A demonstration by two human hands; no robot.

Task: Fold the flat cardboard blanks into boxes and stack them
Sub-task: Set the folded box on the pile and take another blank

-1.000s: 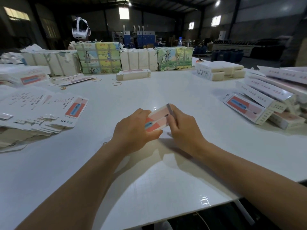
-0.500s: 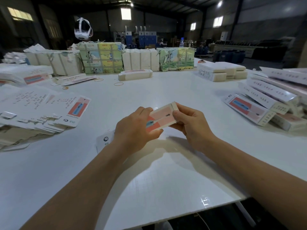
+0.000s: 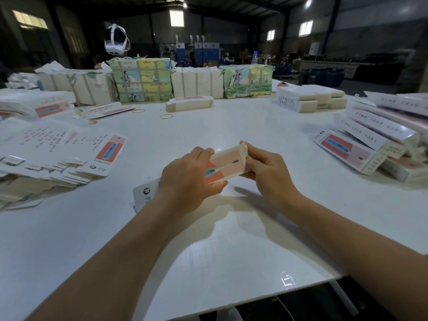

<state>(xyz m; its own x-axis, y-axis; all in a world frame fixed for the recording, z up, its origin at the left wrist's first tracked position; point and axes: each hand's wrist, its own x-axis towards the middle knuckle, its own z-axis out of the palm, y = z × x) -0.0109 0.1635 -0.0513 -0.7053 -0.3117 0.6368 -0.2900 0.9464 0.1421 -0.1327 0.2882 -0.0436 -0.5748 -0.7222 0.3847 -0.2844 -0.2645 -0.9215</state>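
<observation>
The box (image 3: 228, 163) between my hands shows pale pink and coral red with a blue device printed across, white at its edges. The counter (image 3: 231, 126) is glossy white. The flat blanks (image 3: 69, 154) are white with small red lettering and a coral panel. The far bundles (image 3: 142, 81) are green and yellow with pictures.

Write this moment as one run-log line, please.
step: folding | left hand: grips box | right hand: grips box end | stacked: no
</observation>
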